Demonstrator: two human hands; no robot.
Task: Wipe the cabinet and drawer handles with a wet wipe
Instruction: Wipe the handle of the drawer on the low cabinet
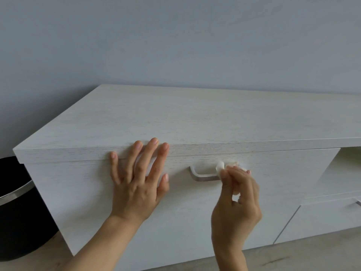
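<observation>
The right hand (237,196) is pinching a bunched wipe (220,166) between thumb and curled fingers and pressing it onto the right end of the handle (203,178). The wipe is wrapping that corner. The handle is sitting high on the drawer front (88,192), just under the edge of the top (175,118), with its long axis running left to right.

The bare bar is lying to the left of the right hand, between the 2 hands, so the next stroke is probably calling for a slide leftward along it. The left hand (136,184) is lying flat and spread on the drawer front, holding nothing, and seems to be bracing it. Its fingertips are reaching the top's edge, and it is near the handle's left end but apart from it.

1 more handle, the far handle (358,202), is showing low at the right edge, nearer the right hand. A bin (17,212) is standing left of the cabinet.
</observation>
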